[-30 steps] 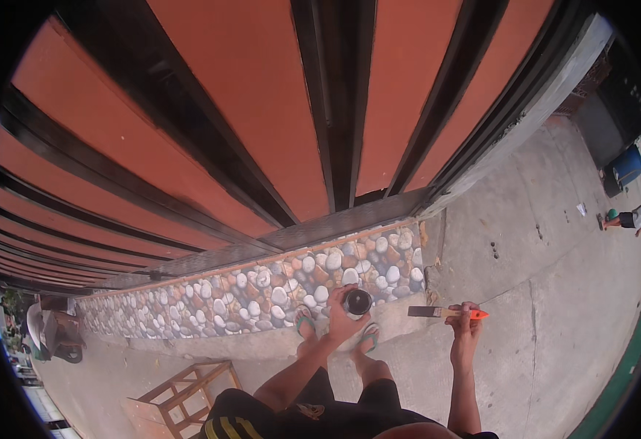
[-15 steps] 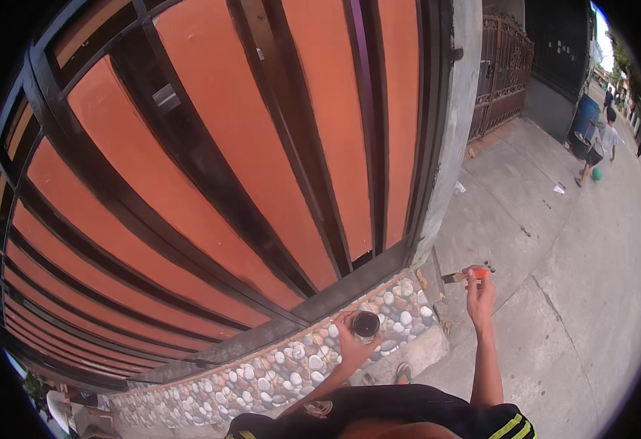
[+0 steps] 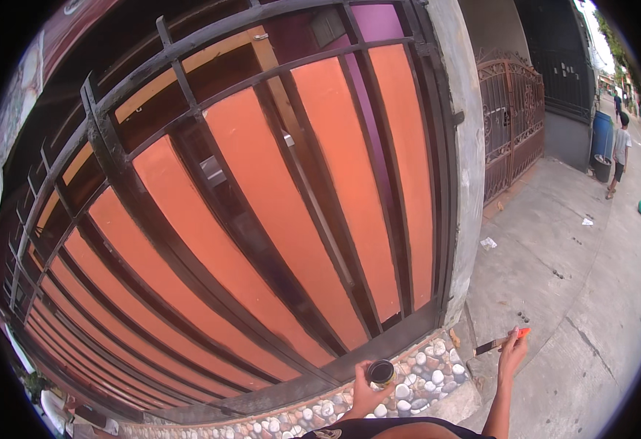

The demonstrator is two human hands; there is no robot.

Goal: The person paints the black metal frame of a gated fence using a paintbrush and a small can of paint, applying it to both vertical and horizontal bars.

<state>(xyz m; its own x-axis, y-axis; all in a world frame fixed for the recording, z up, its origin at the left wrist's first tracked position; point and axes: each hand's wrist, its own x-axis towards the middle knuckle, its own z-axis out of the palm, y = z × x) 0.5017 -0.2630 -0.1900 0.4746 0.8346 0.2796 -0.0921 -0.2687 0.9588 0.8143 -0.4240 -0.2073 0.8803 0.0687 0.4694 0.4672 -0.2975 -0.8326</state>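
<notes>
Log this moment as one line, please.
left hand: holds dark-topped can | right hand: holds paintbrush | ahead: orange-panelled gate

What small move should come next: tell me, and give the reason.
Probably bring the brush leftward to the can: the right hand holds it well apart from the can, its bristles already pointing left, while the left hand holds the dark-topped can.

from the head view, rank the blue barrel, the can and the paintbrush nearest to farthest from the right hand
1. Paintbrush: gripped in the right hand itself.
2. Can: to its left, held in the left hand.
3. Blue barrel: far off, toward the upper right of the view.
</notes>
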